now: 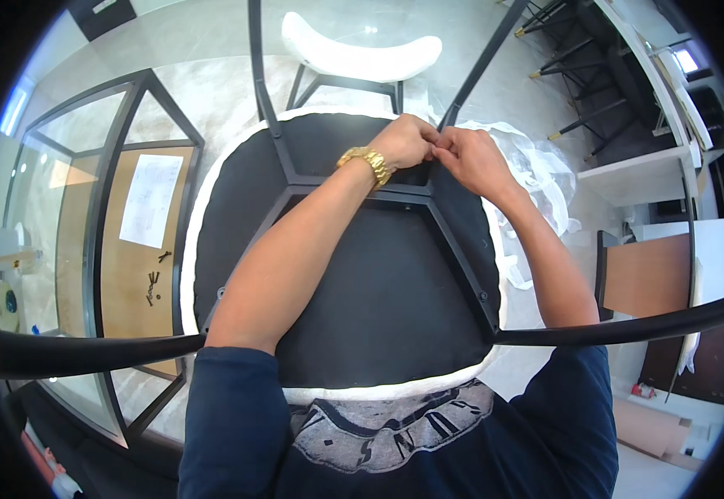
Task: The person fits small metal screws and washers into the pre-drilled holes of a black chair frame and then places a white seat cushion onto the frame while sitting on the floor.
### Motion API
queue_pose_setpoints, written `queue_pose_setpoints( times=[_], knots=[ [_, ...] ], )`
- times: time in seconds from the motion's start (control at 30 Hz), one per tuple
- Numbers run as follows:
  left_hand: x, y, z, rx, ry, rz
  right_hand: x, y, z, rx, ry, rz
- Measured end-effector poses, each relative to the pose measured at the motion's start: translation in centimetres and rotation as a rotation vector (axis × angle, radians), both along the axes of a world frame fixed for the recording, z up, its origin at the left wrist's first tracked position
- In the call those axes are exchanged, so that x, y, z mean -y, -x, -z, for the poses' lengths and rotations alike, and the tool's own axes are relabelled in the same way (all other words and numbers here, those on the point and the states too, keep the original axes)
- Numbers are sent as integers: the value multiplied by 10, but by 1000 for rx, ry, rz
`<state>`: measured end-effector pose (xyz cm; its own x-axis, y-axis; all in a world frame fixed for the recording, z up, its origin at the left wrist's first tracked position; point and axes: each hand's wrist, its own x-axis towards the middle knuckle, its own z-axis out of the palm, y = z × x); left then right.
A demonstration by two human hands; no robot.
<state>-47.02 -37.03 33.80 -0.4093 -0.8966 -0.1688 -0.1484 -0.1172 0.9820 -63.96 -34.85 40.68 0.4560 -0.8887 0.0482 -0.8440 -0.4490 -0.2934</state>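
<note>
An upside-down chair lies in front of me, its black underside (370,283) rimmed by white upholstery (192,249). A black metal frame (362,190) crosses the underside, and its legs (485,62) rise outward. My left hand (405,141), with a gold watch (364,165) at the wrist, is closed near the base of the far right leg. Right beside it, my right hand (472,158) pinches with thumb and forefinger, and the fingertips of both hands meet. Whatever lies between the fingers is hidden or too small to name.
To the left stands a glass-topped table; its wooden lower shelf (141,274) bears a paper sheet (151,200) and small dark hardware (154,283). A white-backed chair (362,58) stands beyond. Clear plastic wrap (545,179) lies at the right, with black stools (595,91) farther off.
</note>
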Motion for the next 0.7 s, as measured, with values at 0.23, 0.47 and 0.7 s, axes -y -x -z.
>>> queue_pose_setpoints(
  times=[0.23, 0.47, 0.7],
  knots=[
    [-1, 9, -2, -7, 26, 15, 4, 11, 10, 45, -48, 267],
    [5, 4, 7, -5, 1, 1, 16, -6, -13, 71, -368, 346],
    [4, 11, 2, -46, -34, -10, 18, 4, 2, 118, -285, 281]
  ],
)
